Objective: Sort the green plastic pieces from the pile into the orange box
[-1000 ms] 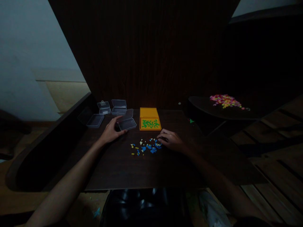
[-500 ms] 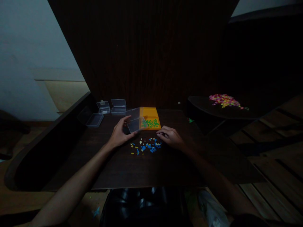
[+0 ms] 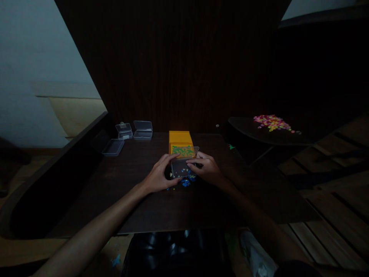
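My left hand (image 3: 160,179) and my right hand (image 3: 206,169) both grip a small clear plastic box (image 3: 181,166), held open just above a scatter of tiny blue, yellow and white pieces (image 3: 186,181) on the dark table (image 3: 138,200). The box and my fingers cover most of the pieces. Right behind it stands an open orange box (image 3: 180,139) with green pieces (image 3: 183,151) inside.
Three more clear boxes (image 3: 142,130) sit at the table's far left corner. A round dark side table (image 3: 248,132) to the right carries a heap of pink and yellow pieces (image 3: 272,122). A dark wall panel rises directly behind the table.
My left hand carried the clear box from the left rear of the table to over the loose pieces. My right hand rose from the pieces and took hold of the box too.
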{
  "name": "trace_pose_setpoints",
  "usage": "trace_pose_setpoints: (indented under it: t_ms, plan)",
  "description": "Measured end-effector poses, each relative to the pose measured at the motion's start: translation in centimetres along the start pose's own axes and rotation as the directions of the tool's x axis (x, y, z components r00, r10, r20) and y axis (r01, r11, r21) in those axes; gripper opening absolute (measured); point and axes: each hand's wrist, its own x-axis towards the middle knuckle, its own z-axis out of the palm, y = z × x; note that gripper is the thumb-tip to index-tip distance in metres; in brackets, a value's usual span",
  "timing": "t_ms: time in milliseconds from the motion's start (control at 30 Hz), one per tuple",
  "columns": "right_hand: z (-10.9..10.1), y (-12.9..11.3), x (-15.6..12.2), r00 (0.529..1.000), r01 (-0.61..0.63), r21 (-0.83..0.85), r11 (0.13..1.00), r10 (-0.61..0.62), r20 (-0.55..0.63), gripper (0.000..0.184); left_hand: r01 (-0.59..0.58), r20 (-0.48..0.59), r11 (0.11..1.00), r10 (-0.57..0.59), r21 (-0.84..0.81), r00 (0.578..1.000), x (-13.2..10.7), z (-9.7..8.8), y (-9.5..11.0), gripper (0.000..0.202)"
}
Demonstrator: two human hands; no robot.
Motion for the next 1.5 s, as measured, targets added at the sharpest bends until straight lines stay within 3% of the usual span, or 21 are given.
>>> trace_pose_setpoints:
  t_ms: [167,433,500,633,767,1067,1233,1500]
  plan:
    - [-0.1,-0.4,0.0,0.999,-0.035,-0.015,0.999,0.035,0.017,0.022,0.023,-0.009,1.0,-0.023,-0.01,1.0,0.0,0.0,0.1,0.074]
    - [-1.0,-0.7,-0.5,0.992,-0.066,0.017,0.998,0.067,-0.106,0.027,0.131,-0.078,0.988,-0.137,-0.085,0.987,0.1,-1.0,-0.9,0.078]
    - [-1.0,0.0,-0.6,0.995,-0.069,0.006,0.998,0.069,-0.069,0.024,0.164,-0.106,0.978,-0.178,-0.13,0.978,0.1,-1.4,-1.3,0.082]
    - [-0.5,1.5,-0.6,0.99,-0.054,-0.017,0.998,0.056,0.133,0.019,0.196,-0.168,0.969,-0.221,-0.153,0.961,0.2,-1.9,-2.2,0.085]
    - [-0.3,2.3,-0.4,0.961,-0.078,0.044,0.996,0.063,0.271,0.021,0.199,-0.216,0.973,-0.221,-0.116,0.951,0.1,-2.1,-2.4,0.084]
    - [-1.2,2.8,1.5,0.864,-0.063,0.107,0.992,0.001,0.504,0.015,0.217,-0.205,0.97,-0.237,-0.113,0.95,0.0,-1.8,-2.6,0.085]
    - [-1.2,2.9,1.6,0.84,-0.105,0.138,0.985,0.014,0.543,0.015,0.215,-0.192,0.974,-0.226,-0.077,0.955,-0.1,-1.9,-2.9,0.084]
    - [-0.4,2.8,0.6,0.902,-0.038,0.112,0.993,-0.014,0.431,0.015,0.204,-0.213,0.979,-0.205,-0.027,0.955,-0.3,-1.5,-2.0,0.079]
